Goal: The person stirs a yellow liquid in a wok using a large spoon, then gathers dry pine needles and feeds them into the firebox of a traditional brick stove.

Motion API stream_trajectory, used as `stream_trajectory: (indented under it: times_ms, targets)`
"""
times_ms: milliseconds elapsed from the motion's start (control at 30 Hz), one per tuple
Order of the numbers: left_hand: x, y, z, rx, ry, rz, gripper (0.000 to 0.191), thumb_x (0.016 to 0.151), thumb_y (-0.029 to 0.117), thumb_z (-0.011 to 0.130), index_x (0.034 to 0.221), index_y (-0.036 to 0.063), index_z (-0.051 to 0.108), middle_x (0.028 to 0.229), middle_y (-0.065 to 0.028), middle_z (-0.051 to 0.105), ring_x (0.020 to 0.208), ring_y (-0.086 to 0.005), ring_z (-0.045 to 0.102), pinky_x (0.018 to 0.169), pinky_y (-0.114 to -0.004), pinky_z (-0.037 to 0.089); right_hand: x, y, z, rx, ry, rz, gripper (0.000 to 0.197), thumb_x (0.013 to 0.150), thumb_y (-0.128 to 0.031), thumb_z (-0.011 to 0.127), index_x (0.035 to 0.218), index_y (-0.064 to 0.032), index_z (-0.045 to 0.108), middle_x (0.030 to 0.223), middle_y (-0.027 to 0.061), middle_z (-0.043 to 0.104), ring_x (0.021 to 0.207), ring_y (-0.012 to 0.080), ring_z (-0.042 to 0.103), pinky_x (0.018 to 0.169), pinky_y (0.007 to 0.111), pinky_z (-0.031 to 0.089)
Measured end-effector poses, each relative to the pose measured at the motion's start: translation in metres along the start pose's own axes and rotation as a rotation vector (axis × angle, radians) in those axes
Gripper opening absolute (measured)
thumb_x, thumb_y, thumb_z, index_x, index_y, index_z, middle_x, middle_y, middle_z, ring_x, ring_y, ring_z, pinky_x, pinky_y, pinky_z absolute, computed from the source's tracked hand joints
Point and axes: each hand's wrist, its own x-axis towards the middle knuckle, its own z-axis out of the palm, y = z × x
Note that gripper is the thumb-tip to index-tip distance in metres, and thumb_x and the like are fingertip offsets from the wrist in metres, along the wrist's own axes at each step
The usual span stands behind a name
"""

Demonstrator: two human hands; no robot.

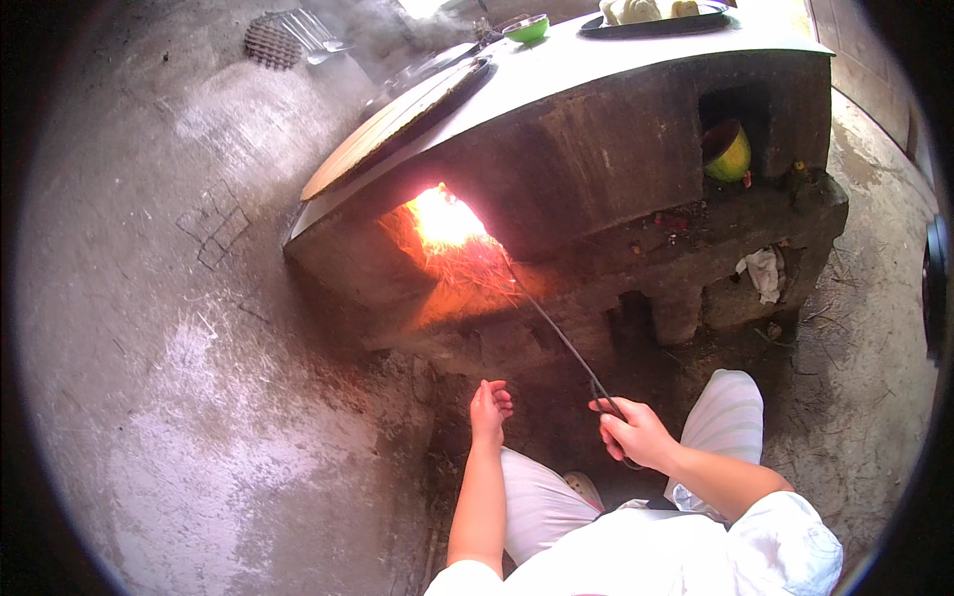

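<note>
My right hand [639,435] grips the handle end of long, thin metal fire tongs [560,335]. Their far end reaches into the mouth of a masonry stove [596,156]. A bright fire [445,216] burns inside that opening, its glare hiding the tongs' tips. Straw or dry needles [477,272] glow orange along the lower edge of the opening. My left hand [491,408] hangs before the stove with its fingers loosely curled; I see nothing in it, and it touches nothing.
A round wooden lid [387,134] covers part of the stove top. Farther along stand a green bowl [527,30] and a dark tray [656,27] holding pale dough-like pieces. A yellow-green container [727,153] sits in a niche; a white cloth [763,274] lies in a lower recess.
</note>
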Motion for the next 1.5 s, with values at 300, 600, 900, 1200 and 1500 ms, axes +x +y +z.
stream_trajectory:
  times_ms: [300, 600, 900, 1200, 1500]
  targets:
    - [-0.005, 0.002, 0.0, -0.013, 0.004, -0.018, 0.036, 0.09, 0.038, 0.035, 0.088, 0.0078, 0.054, 0.065, 0.0007, 0.052, 0.055, -0.0101, 0.048, 0.051, -0.024, 0.039, -0.056, 0.006, -0.027, -0.319, 0.084, 0.06, 0.025, 0.084, -0.009, 0.045, 0.108, -0.0011, 0.05, 0.056, 0.002, 0.048, 0.044, 0.0078, 0.047, 0.041, 0.024, 0.039]
    - [-0.004, 0.001, 0.001, 0.03, -0.021, 0.012, 0.037, 0.09, 0.039, 0.035, 0.088, 0.0078, 0.055, 0.065, 0.0008, 0.052, 0.057, -0.0098, 0.048, 0.051, -0.024, 0.039, -0.022, 0.013, -0.031, -0.268, -0.127, 0.116, 0.025, 0.084, -0.009, 0.044, 0.106, -0.0009, 0.051, 0.059, 0.0017, 0.049, 0.044, 0.0077, 0.045, 0.042, 0.023, 0.039]
    - [-0.004, -0.002, -0.006, 0.02, 0.006, -0.019, 0.038, 0.089, 0.04, 0.035, 0.088, 0.008, 0.056, 0.065, 0.0009, 0.052, 0.057, -0.0096, 0.049, 0.051, -0.024, 0.04, 0.035, 0.0, -0.043, 0.223, -0.132, 0.227, 0.023, 0.085, -0.011, 0.043, 0.104, -0.0001, 0.048, 0.062, 0.0005, 0.049, 0.042, 0.008, 0.044, 0.035, 0.02, 0.03]
    - [-0.002, -0.001, -0.004, 0.02, -0.025, -0.014, 0.039, 0.09, 0.04, 0.034, 0.088, 0.0075, 0.055, 0.065, 0.0007, 0.052, 0.056, -0.0098, 0.049, 0.051, -0.024, 0.04, 0.09, 0.014, -0.011, 0.078, 0.011, 0.0, 0.021, 0.084, -0.01, 0.043, 0.102, 0.0009, 0.048, 0.06, 0.0019, 0.049, 0.042, 0.0096, 0.046, 0.037, 0.024, 0.036]
    - [0.0, -0.001, -0.003, 0.02, -0.019, -0.015, 0.037, 0.09, 0.039, 0.035, 0.089, 0.0073, 0.055, 0.065, 0.0014, 0.053, 0.054, -0.0079, 0.049, 0.048, -0.022, 0.04, 0.109, 0.008, 0.005, -0.144, 0.027, -0.177, 0.022, 0.084, -0.01, 0.044, 0.102, 0.0006, 0.051, 0.058, 0.0019, 0.049, 0.041, 0.0094, 0.046, 0.038, 0.024, 0.038]
